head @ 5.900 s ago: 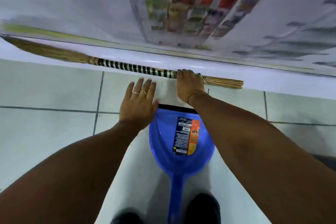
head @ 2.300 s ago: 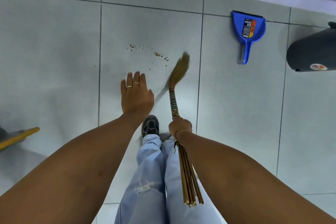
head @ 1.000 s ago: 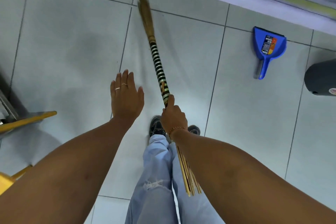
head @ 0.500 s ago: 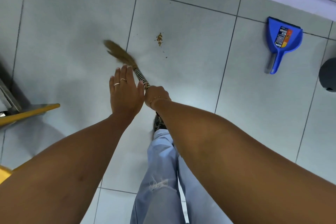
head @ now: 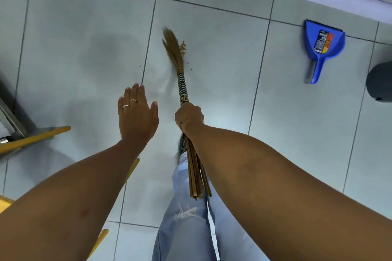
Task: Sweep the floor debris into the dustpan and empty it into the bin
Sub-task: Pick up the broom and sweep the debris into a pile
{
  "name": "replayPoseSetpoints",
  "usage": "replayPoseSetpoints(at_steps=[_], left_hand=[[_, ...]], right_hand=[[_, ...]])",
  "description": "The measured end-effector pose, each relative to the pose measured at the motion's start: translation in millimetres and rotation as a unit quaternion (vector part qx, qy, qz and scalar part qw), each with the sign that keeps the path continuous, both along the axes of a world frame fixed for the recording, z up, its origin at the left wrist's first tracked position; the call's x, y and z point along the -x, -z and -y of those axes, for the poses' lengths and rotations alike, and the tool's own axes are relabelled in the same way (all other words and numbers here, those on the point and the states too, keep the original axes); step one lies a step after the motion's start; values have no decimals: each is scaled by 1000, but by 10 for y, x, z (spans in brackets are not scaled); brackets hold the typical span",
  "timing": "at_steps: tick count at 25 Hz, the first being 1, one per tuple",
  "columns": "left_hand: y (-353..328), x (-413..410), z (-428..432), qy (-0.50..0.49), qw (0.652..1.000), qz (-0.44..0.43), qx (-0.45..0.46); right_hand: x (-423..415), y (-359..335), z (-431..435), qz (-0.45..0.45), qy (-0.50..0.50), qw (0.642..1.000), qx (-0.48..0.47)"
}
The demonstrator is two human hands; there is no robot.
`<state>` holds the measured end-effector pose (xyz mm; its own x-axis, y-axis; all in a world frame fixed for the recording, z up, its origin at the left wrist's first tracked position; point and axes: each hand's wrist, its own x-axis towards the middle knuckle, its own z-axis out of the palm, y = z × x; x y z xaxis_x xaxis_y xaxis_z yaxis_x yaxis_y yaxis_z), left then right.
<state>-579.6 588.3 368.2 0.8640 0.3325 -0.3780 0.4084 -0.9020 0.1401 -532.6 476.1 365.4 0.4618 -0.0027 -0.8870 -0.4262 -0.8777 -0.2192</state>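
A: Debris [head: 182,47] status?
B: Small pile ahead of right hand [head: 189,119], touching broom [head: 174,47] bristles. Hand clenched mid-handle for short strokes.
A: Left hand [head: 136,115]?
B: Empty, splayed. Dustpan [head: 323,43] far right, probably the sweep target.

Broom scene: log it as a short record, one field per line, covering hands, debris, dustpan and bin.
right hand: gripping the broom at its striped wrap
left hand: open, empty, fingers spread
bristles: on the floor, beside the debris
debris: small brown pile, right of the bristles
dustpan: blue, lying near the wall, apart from the pile
bin: dark, at right edge, partly visible
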Motion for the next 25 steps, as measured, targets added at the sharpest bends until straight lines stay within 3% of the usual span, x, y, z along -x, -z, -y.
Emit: replayPoseSetpoints(at_steps=[7, 11, 14, 25], left_hand=[[-145, 111, 112, -3, 1000, -7, 17], [-167, -23, 160, -1, 1000, 8, 24], [-128, -98, 154, 11, 1000, 9, 20], [-70, -232, -202, 37, 999, 5, -4]], right_hand=[[619, -262, 403, 95, 43, 994, -18], [689, -262, 504, 24, 125, 991, 31], [597, -142, 380, -58, 107, 992, 32], [72, 85, -251, -69, 113, 991, -19]])
